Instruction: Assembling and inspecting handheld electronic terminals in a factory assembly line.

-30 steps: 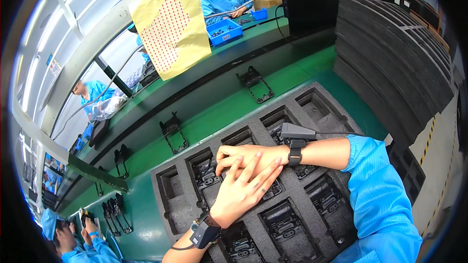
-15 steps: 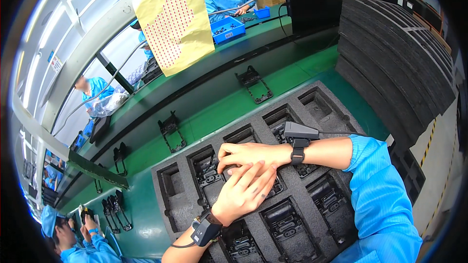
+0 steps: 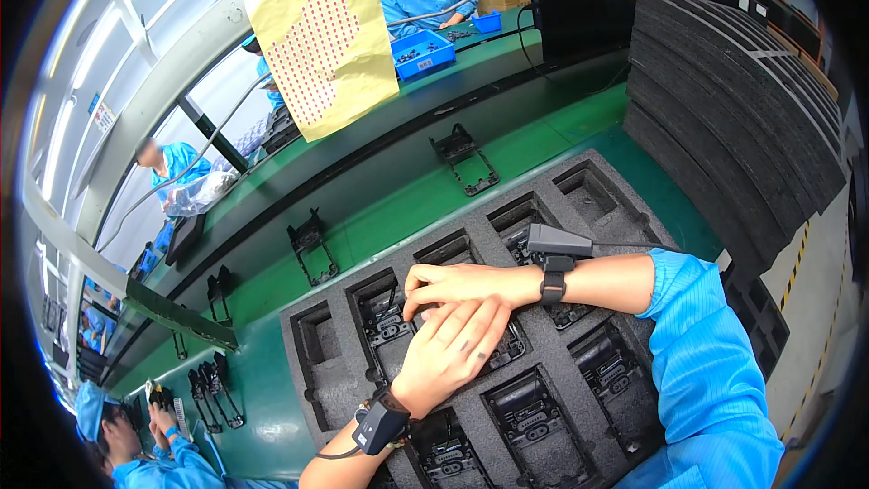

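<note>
Seemingly resting: flat left hand (image 3: 448, 349) overlapping curled right hand (image 3: 457, 284) (grip unclear), inside far edge of foam tray (image 3: 348, 344); next needing uncrossing.

Left hand (image 3: 450, 355) across right hand (image 3: 463, 286)
</note>
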### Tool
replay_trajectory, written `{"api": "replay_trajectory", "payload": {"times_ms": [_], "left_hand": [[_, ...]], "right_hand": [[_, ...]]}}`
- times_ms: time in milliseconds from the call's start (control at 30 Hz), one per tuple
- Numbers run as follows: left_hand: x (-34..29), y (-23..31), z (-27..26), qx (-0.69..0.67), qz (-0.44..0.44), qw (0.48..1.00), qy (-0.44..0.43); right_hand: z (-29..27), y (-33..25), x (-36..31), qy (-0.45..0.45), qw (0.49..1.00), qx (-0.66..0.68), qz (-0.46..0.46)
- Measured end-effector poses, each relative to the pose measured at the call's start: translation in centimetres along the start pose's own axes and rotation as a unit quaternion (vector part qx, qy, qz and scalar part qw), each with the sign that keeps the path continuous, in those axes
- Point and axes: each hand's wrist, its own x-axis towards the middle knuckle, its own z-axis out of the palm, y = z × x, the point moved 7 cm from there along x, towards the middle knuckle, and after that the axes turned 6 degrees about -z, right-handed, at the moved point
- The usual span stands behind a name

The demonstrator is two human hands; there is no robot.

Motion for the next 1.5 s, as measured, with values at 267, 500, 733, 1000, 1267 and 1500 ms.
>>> {"api": "replay_trajectory", "payload": {"times_ms": [267, 500, 733, 1000, 1267, 1500], "left_hand": [[1.1, -0.5, 0.8, 0.028, -0.041, 0.997, -0.051], [-0.2, -0.6, -0.6, -0.052, -0.001, 0.998, 0.045], [-0.7, -0.4, -0.8, -0.024, 0.014, 0.995, 0.097], [-0.4, -0.8, 0.0, -0.019, -0.03, 0.998, 0.043], [-1.0, -0.6, 0.4, -0.004, -0.031, 0.994, 0.101], [-1.0, -1.2, 1.4, 0.02, -0.054, 0.997, 0.046]], "right_hand": [[0.2, 0.2, -0.7, 0.013, 0.996, 0.092, -0.002], [0.3, -0.5, -0.2, -0.001, 0.996, -0.066, -0.059], [0.1, -1.1, 0.2, -0.048, 0.995, -0.083, 0.0], [0.5, -0.1, 0.5, -0.034, 0.999, -0.019, 0.001], [0.4, -1.2, 0.6, -0.05, 0.995, -0.077, 0.031], [0.0, -1.5, 0.8, -0.056, 0.996, -0.042, 0.057]]}}
